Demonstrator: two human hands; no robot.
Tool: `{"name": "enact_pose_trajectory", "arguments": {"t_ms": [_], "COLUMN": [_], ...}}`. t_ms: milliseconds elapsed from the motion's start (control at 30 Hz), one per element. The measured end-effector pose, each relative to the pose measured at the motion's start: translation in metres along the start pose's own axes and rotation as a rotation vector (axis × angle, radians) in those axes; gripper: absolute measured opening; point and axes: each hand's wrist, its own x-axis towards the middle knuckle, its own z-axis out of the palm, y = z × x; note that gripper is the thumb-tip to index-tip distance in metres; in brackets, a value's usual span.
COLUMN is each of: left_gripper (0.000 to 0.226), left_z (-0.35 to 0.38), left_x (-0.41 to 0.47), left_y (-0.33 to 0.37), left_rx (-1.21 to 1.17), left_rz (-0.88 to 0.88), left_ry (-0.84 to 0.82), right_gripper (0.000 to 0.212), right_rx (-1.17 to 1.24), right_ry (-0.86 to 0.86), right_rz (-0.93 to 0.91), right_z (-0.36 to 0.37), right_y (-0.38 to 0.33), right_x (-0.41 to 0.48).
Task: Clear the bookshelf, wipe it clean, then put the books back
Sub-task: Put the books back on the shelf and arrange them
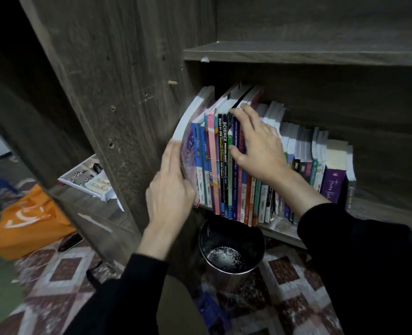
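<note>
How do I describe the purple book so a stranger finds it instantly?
Find the dark wooden bookshelf, then its row of upright books. Near the row's right end stands the purple book: thickest there, with white script lettering.

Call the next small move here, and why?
Probably pull the leftmost books out together. The left hand presses flat against their left side and the right hand lies spread over spines several books in, bracketing a batch. The shelf holds a full row, so clearing is not yet done.
</note>
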Motion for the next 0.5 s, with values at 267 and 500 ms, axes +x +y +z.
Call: {"name": "enact_pose_trajectory", "arguments": {"t_ms": [267,500], "left_gripper": [0.063,0.057], "left_z": [0.026,0.025], "left_x": [-0.006,-0.013], "left_y": [-0.004,-0.016], "left_rx": [-0.314,-0.29], "left_rz": [-0.141,-0.007], "left_ry": [0.183,0.397], "right_gripper": [0.07,0.07], "right_rx": [-0.016,-0.037], "right_ry": [-0.014,-0.012], "right_rz": [0.002,0.001], "right_z": [0.002,0.003], "right_y": [0.001,0.001], "right_x": [0.002,0.003]}}
